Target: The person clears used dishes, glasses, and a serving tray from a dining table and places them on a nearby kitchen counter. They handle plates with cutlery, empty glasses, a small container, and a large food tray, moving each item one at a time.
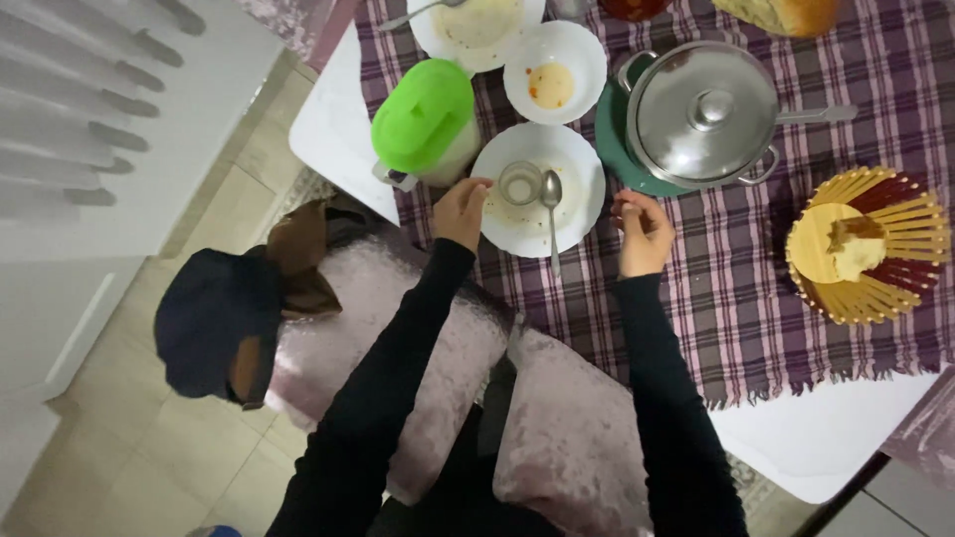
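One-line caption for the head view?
Both hands, left hand and right hand, reach a white plate holding a glass and spoon.

White table (816,447), plaid cloth (736,298), plates (587,204), lidded pot (701,114), green-lidded jug (423,119)

Long black sleeves covered both arms right down to the wrists, snug and plain, no markings; the left hand (461,211) and right hand (644,235) were bare, no gloves.

White plate (575,213), green-lidded jug (424,119), purple plaid tablecloth (736,288).
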